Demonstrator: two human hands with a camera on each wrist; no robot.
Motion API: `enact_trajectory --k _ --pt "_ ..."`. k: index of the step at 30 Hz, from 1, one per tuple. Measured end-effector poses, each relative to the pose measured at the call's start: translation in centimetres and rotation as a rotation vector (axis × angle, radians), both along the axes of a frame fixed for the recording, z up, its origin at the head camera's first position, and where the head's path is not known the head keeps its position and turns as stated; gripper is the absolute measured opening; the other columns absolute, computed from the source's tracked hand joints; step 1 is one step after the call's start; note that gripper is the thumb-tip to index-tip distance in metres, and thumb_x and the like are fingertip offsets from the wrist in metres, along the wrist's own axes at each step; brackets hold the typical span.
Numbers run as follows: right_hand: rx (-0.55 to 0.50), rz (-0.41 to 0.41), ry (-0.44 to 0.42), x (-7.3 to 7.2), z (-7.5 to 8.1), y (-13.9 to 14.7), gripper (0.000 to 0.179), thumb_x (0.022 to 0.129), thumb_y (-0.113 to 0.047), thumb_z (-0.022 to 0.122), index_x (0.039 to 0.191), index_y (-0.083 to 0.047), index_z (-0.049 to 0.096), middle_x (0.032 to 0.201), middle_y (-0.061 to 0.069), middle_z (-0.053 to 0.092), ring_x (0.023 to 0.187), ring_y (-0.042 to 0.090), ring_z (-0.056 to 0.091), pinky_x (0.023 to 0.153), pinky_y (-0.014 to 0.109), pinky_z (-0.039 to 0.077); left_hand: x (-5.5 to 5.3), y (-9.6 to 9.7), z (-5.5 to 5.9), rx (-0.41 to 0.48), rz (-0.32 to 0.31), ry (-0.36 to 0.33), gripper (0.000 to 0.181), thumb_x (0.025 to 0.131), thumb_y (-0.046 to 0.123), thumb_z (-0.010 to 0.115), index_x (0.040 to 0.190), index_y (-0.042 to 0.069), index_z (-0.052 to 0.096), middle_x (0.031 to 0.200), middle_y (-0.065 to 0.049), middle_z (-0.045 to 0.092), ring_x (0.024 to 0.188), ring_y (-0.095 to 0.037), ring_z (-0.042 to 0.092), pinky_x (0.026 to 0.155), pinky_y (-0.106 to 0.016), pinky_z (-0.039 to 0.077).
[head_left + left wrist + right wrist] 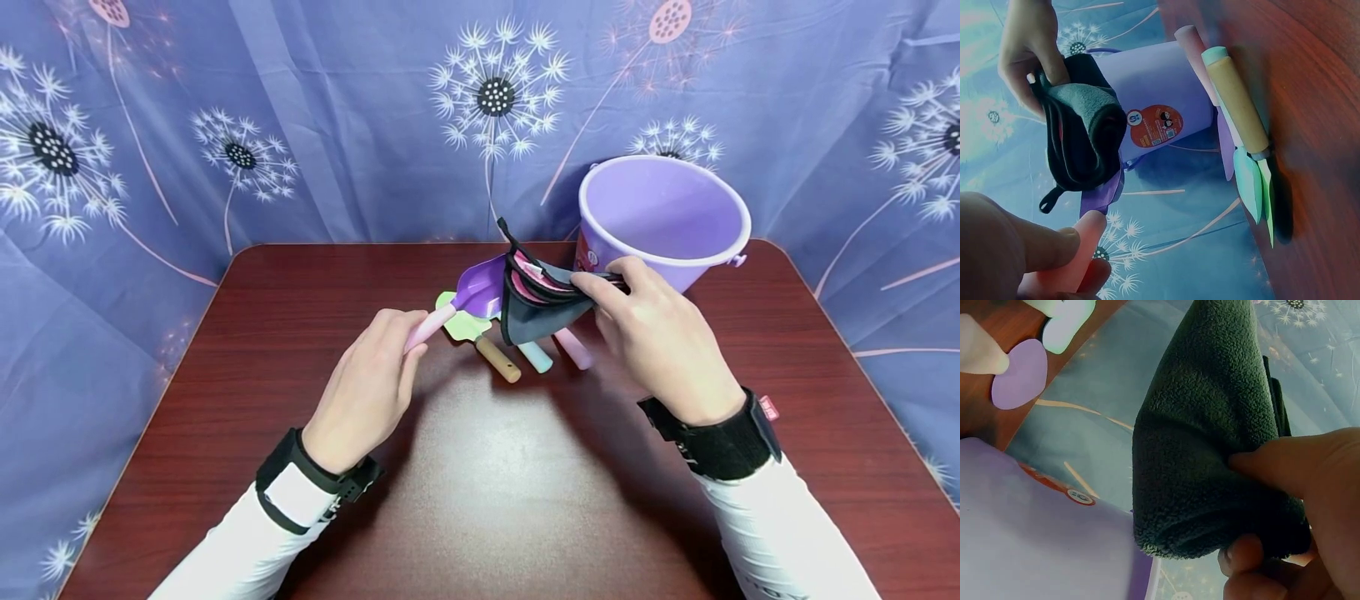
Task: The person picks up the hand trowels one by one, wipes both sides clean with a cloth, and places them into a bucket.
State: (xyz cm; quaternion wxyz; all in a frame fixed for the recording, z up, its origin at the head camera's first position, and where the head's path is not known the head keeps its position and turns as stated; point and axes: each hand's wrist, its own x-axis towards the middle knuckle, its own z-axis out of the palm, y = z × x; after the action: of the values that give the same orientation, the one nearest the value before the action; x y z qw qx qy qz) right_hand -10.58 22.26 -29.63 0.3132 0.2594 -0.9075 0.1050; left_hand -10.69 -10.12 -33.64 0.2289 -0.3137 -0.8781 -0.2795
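Observation:
My left hand [369, 385] grips the pink handle of a small scoop with a purple blade [480, 285], raised over the table. My right hand [660, 337] pinches a folded grey cloth [546, 310] with black edging and pink inner layers. The cloth overlaps the tip of the purple blade in the head view. In the right wrist view, thumb and fingers press into the fuzzy cloth [1204, 444]. Beneath them lie a green spade with a tan handle [497, 358], a mint-handled tool [536, 357] and a pink-handled tool [573, 348], partly hidden by the cloth.
A purple bucket [738, 225] stands at the back right of the dark red wooden table [300, 292], close behind my right hand. A blue curtain [360, 125] with dandelion prints hangs along the table's back and sides.

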Motion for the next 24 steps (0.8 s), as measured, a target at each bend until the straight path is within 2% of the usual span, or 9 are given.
enact_trajectory --k 6,11,24 --pt "-0.059 0.019 -0.019 -0.1 -0.2 0.0 0.039 0.088 -0.005 0.062 0.127 -0.013 0.067 0.099 0.009 0.056 0.073 0.022 0.056 0.059 0.041 0.046 0.1 0.0 -0.1 -0.012 0.005 -0.007 0.029 0.096 0.007 0.062 0.124 0.000 0.058 0.105 -0.008 0.057 0.087 -0.019 0.052 0.077 -0.036 0.048" --pt "-0.073 0.053 -0.013 -0.2 -0.4 -0.2 0.037 0.089 -0.007 0.065 0.125 -0.013 0.068 0.095 0.009 0.056 0.070 0.021 0.055 0.059 0.040 0.046 0.1 0.1 -0.1 -0.019 -0.008 -0.011 0.028 0.096 0.006 0.063 0.123 -0.001 0.058 0.105 -0.008 0.056 0.087 -0.019 0.053 0.077 -0.036 0.047" --pt "-0.025 0.118 -0.074 0.0 -0.6 -1.1 0.035 0.095 -0.008 0.055 0.127 -0.014 0.067 0.103 0.004 0.056 0.081 0.017 0.056 0.071 0.035 0.047 0.2 0.3 -0.1 -0.053 -0.061 0.010 0.027 0.095 0.005 0.062 0.121 0.001 0.058 0.104 -0.006 0.056 0.089 -0.018 0.051 0.078 -0.034 0.047"
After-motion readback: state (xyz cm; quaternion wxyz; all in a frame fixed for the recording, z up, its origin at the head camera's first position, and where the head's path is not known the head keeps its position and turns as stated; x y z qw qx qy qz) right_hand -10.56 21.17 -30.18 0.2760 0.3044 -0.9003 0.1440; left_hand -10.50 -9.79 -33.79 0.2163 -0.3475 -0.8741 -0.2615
